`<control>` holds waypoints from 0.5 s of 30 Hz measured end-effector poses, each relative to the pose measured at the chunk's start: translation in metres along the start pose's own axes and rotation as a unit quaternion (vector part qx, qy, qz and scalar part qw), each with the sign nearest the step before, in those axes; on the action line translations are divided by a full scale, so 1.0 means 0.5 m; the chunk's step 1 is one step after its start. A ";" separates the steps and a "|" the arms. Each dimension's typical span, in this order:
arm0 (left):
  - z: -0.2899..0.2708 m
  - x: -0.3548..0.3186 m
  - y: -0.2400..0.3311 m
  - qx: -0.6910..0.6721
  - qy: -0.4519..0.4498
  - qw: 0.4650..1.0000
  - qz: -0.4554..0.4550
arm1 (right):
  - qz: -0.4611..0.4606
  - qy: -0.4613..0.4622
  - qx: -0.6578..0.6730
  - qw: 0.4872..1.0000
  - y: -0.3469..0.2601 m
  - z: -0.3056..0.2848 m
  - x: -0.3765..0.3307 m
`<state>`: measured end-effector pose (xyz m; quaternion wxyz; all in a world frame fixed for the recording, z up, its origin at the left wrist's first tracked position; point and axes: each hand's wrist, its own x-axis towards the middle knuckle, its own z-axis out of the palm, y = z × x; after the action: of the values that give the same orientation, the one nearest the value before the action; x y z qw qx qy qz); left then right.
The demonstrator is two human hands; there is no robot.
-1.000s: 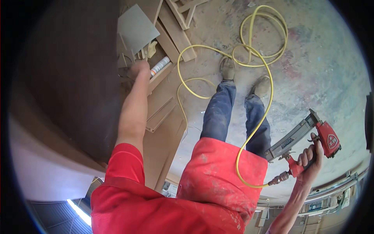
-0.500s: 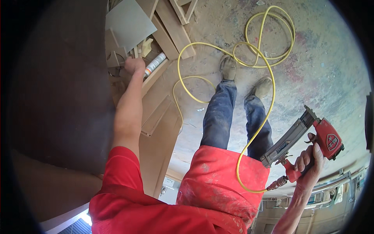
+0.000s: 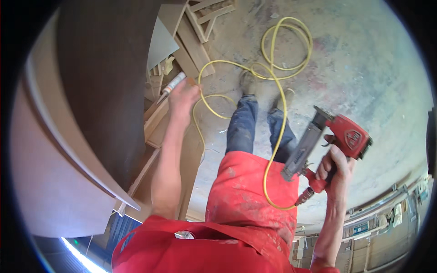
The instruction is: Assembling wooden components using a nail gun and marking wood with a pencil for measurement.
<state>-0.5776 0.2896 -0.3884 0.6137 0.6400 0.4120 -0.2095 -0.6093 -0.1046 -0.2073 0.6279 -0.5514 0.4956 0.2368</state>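
Observation:
My right hand (image 3: pixel 337 169) is wrapped round the grip of a red and grey pneumatic nail gun (image 3: pixel 348 134). A yellow air hose (image 3: pixel 285 102) joins the gun at the bottom of its grip. My left hand (image 3: pixel 184 96), blurred, looks closed. A small brownish patch shows at its fingertips, too smeared to name. Right beside that hand is a white sealant tube (image 3: pixel 174 83) with a thin nozzle; I cannot tell whether the two touch.
Wooden boards (image 3: pixel 193 43) and a pale grey panel (image 3: pixel 161 44) lie at the upper left. A large dark panel (image 3: pixel 104 86) stands along the left, with a pale curved-edged panel (image 3: pixel 63 173) beside it. The hose lies looped on the stained floor (image 3: pixel 364 68) near my shoes.
My left hand has come out from among the wooden pieces, moving right and toward me past the sealant tube. My right hand still holds the nail gun. The whole view has shifted.

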 end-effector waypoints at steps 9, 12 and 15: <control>0.273 -0.434 0.241 -0.005 -0.120 0.993 -0.013 | 0.028 -0.129 0.186 0.974 -0.069 -0.021 -0.122; 0.303 -0.510 0.288 -0.037 -0.127 0.991 0.024 | 0.029 -0.161 0.191 0.968 -0.091 -0.035 -0.163; 0.369 -0.542 0.304 -0.051 -0.133 0.981 0.130 | 0.011 -0.204 0.202 0.958 -0.108 -0.049 -0.165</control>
<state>-0.5699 0.0537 -0.1147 0.7167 0.6226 0.2503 -0.1896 -0.6056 -0.1218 -0.1071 0.8115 -0.3475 0.4004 0.2458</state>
